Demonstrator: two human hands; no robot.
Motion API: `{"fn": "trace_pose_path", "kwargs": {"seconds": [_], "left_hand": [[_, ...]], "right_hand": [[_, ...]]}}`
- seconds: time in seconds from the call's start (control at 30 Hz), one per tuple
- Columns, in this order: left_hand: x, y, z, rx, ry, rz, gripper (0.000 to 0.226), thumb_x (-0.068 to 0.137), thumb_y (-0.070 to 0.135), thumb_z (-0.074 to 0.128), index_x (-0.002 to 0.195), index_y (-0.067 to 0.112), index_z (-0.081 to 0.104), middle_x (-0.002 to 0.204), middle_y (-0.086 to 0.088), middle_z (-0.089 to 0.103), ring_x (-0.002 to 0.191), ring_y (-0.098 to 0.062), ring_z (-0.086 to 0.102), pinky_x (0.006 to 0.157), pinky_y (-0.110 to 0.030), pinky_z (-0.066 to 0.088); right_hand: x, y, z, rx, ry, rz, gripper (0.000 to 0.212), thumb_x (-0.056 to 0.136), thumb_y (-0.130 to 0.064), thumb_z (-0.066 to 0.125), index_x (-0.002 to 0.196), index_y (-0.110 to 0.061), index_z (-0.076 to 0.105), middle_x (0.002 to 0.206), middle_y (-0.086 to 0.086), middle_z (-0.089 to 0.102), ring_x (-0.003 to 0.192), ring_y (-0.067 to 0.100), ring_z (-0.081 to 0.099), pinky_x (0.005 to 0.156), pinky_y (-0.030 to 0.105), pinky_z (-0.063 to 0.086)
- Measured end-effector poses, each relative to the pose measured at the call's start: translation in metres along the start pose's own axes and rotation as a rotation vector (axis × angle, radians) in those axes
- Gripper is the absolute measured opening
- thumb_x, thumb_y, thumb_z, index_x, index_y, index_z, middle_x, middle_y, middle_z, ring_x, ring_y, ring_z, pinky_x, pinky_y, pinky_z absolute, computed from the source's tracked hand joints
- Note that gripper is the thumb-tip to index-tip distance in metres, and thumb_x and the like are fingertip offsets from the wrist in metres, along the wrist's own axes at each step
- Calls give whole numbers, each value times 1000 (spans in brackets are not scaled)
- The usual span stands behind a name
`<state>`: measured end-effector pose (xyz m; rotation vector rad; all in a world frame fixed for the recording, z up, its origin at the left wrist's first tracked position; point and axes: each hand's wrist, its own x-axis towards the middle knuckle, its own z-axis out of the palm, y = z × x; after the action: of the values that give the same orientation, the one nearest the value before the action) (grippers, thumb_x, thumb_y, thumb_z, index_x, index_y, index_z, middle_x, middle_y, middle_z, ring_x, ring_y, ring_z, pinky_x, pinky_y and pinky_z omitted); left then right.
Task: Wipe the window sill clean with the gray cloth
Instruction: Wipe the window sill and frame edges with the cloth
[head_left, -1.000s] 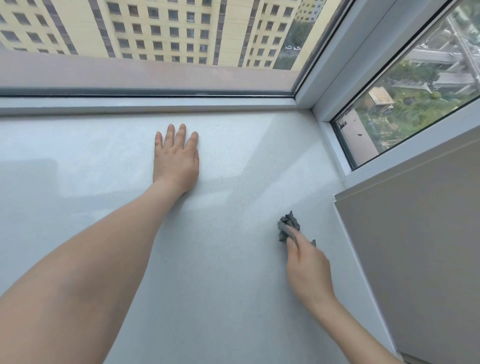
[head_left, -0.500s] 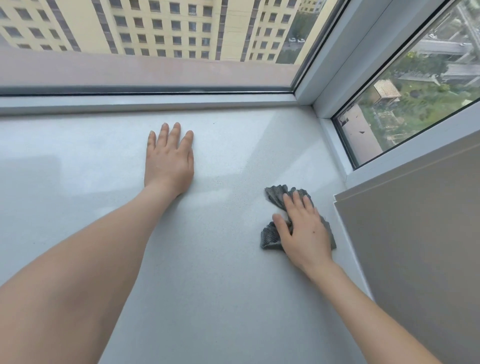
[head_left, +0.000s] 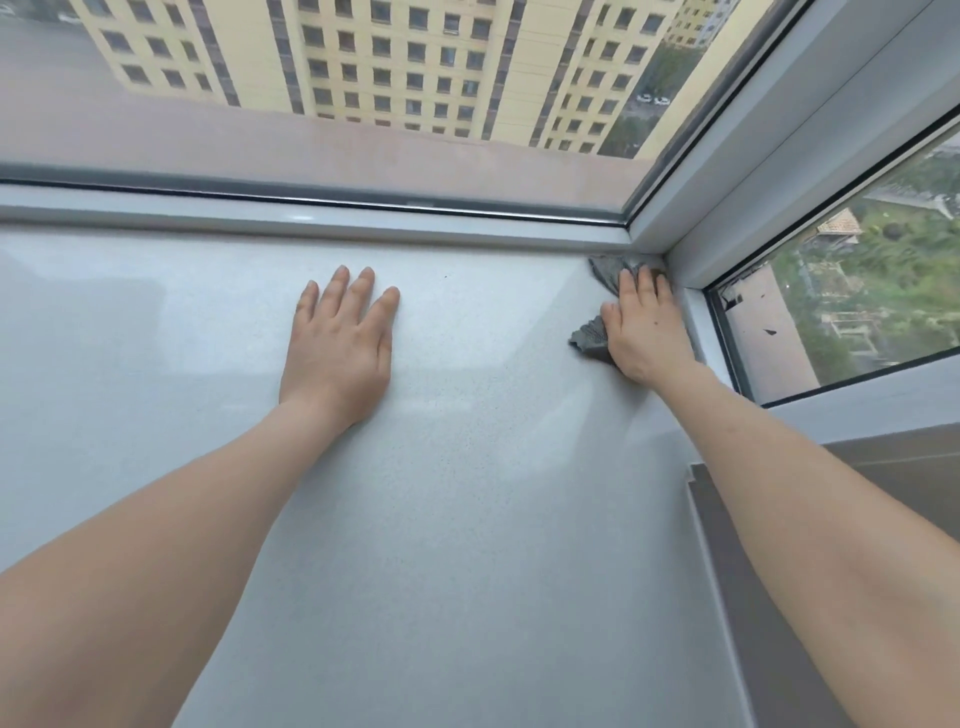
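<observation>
Sill (head_left: 467, 519) corner: cloth (head_left: 589, 338) now there.

The window sill (head_left: 467, 493) looks like pale speckled stone with a smooth, faintly glossy finish, the gray cloth (head_left: 589, 338) is a ribbed, matt woven fabric, and the window frame (head_left: 753, 171) appears smooth and satin white.

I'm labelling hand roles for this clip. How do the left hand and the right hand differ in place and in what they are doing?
The left hand lies bare on the middle of the window sill; the right hand presses the gray cloth down. The left hand sits clear of the window frame; the right hand is tucked into the sill's far right corner against it. Both lie flat, palm down, fingers pointing towards the glass.
</observation>
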<state>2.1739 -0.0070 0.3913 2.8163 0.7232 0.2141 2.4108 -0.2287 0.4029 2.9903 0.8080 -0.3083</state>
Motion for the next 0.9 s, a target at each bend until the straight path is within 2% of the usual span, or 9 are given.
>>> {"fn": "trace_pose_path", "kwargs": {"seconds": [0.1, 0.17, 0.3, 0.4, 0.6, 0.7, 0.77, 0.83, 0.9], "left_hand": [[4, -20, -13, -1, 9, -8, 45, 91, 26, 27, 133, 18, 41, 147, -13, 35, 139, -32, 21, 114, -46, 10], [6, -27, -15, -5, 3, -18, 46, 91, 27, 26, 133, 18, 41, 147, -13, 35, 139, -31, 21, 115, -46, 10], [5, -35, -14, -5, 18, -28, 45, 91, 28, 26, 133, 20, 42, 147, -11, 35, 140, -29, 21, 115, -45, 10], [4, -41, -15, 4, 9, -32, 44, 93, 27, 27, 134, 21, 40, 149, -10, 33, 140, -28, 20, 115, -43, 8], [12, -53, -20, 25, -47, -54, 44, 96, 25, 25, 140, 23, 31, 153, -6, 22, 143, -24, 11, 116, -41, 2], [12, -50, -22, 149, -141, -154, 48, 97, 28, 15, 144, 22, 15, 157, -3, 9, 143, -24, 3, 116, -46, 3], [2, -43, -27, 186, -201, -230, 49, 97, 28, 13, 145, 20, 10, 157, -6, 5, 143, -28, 2, 115, -48, 5], [-13, -40, -34, 156, -236, -228, 48, 97, 24, 19, 144, 17, 14, 156, -11, 8, 142, -31, 4, 115, -47, 8], [-31, -42, -43, 55, -210, -166, 44, 95, 16, 26, 138, 12, 30, 151, -14, 23, 139, -32, 18, 113, -44, 17]], "right_hand": [[22, -23, -14, 11, 48, 0, 54, 100, -29, 22, 144, 1, 20, 152, 25, 21, 138, 38, 20, 117, 43, 12], [24, -28, -15, 31, 117, 8, 56, 98, -32, 20, 142, 2, 26, 148, 26, 28, 133, 39, 27, 115, 44, 16], [8, -42, -4, 56, 107, 36, 63, 93, -41, 13, 146, -8, 24, 154, 19, 21, 140, 37, 17, 118, 46, 8], [-41, -71, 9, 85, 110, 99, 58, 96, -46, 19, 148, -20, 21, 158, 12, 14, 144, 35, 7, 117, 49, 3], [-178, -94, 43, 67, 165, -68, 62, 88, -52, 29, 141, -20, 41, 152, 12, 31, 140, 38, 23, 112, 54, 19], [-237, -77, 55, 28, 152, -124, 64, 88, -54, 31, 142, -21, 40, 153, 10, 29, 142, 35, 20, 113, 51, 17], [-283, -64, 57, 31, 113, -156, 67, 91, -60, 22, 143, -21, 37, 154, 10, 27, 143, 35, 17, 113, 51, 16], [-324, -57, 58, 27, 64, -176, 69, 91, -63, 16, 145, -23, 30, 155, 10, 24, 143, 35, 15, 114, 50, 14], [-337, -49, 57, 9, 20, -221, 67, 91, -65, 16, 147, -28, 24, 156, 8, 22, 144, 34, 15, 115, 47, 12]]}}
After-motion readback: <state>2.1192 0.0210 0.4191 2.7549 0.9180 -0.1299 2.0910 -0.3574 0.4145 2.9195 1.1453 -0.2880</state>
